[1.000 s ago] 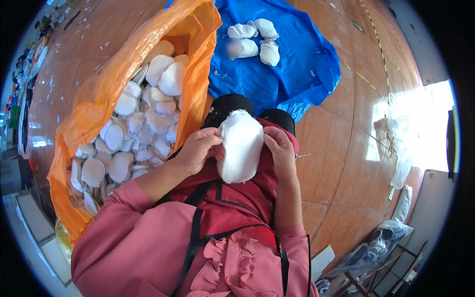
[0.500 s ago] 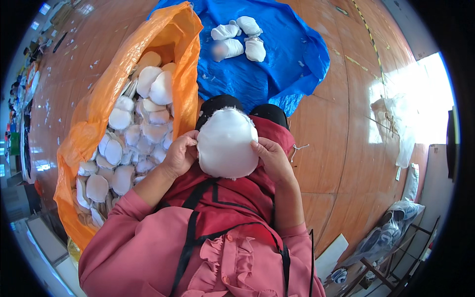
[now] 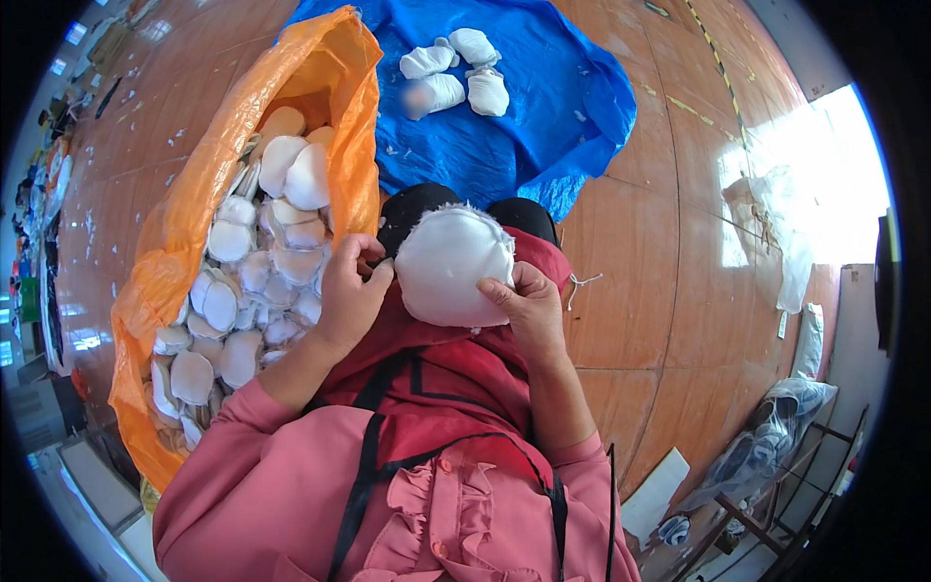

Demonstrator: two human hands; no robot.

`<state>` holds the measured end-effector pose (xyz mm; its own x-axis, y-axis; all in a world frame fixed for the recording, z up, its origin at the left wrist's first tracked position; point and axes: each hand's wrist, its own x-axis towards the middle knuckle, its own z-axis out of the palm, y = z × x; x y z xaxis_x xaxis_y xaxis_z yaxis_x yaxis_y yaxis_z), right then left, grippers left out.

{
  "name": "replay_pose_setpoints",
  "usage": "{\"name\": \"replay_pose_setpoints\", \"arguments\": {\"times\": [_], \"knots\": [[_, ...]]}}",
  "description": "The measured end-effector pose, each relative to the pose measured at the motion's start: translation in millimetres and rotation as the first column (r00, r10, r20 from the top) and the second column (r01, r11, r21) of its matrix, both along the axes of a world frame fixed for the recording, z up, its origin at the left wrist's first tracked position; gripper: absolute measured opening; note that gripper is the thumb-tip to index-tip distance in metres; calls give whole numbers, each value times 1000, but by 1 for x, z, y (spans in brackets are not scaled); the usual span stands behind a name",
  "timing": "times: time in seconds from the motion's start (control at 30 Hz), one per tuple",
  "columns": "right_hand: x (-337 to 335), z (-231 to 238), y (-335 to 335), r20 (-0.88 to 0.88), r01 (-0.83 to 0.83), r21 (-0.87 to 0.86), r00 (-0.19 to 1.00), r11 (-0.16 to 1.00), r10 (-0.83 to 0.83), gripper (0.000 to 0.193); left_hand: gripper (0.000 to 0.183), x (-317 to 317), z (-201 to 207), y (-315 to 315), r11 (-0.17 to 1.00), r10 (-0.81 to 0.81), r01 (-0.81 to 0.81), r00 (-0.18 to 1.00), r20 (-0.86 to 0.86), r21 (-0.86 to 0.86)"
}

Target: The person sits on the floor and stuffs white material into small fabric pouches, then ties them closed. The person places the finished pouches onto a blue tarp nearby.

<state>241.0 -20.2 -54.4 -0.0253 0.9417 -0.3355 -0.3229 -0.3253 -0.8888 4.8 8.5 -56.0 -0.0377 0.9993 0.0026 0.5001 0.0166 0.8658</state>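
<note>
A round white fabric pad [image 3: 454, 276] with a frayed, fuzzy rim is held over my lap. My right hand [image 3: 529, 303] grips it at its right edge, the thumb lying on the upper face and the fingers behind. Close to the pad's left edge is my left hand [image 3: 351, 294], with thumb and forefinger curled together in a pinch. Anything between those fingertips is too small to make out. To my left, an orange woven sack [image 3: 145, 320] gapes open, with many similar off-white pads [image 3: 231, 241] heaped inside.
Ahead, a blue plastic sheet [image 3: 543, 116] lies on the brown floor [image 3: 630, 281], bearing several white wrapped bundles [image 3: 488, 94]. Clear plastic bags [image 3: 776, 427] and a metal frame [image 3: 722, 524] stand at the lower right. A white board [image 3: 655, 493] lies nearby.
My left fingers have come off the pad's left edge. The pad has tilted and shifted slightly right and up, with my right thumb further onto its face.
</note>
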Motion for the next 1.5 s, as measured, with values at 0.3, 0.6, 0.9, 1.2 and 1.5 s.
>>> {"name": "replay_pose_setpoints", "arguments": {"times": [0.3,0.6,0.9,1.2,1.5], "knots": [[-17,-27,-7,137,22,64,990,998,-30,21,18,57,41,0,888,-459,461,884,-84,-2],[15,-15,-12,133,-194,-79,970,978,203,14,22,58,29,1,891,-453,451,891,-38,-54],[8,-17,-10,15,-173,-55,985,983,174,7,17,70,25,-2,898,-426,437,891,-157,46],[-6,-19,-15,549,27,193,825,981,-131,16,13,72,21,-7,828,-413,488,864,-289,276],[1,-25,-11,370,65,183,920,981,-130,22,14,59,31,17,251,-521,908,420,-743,337]]}}
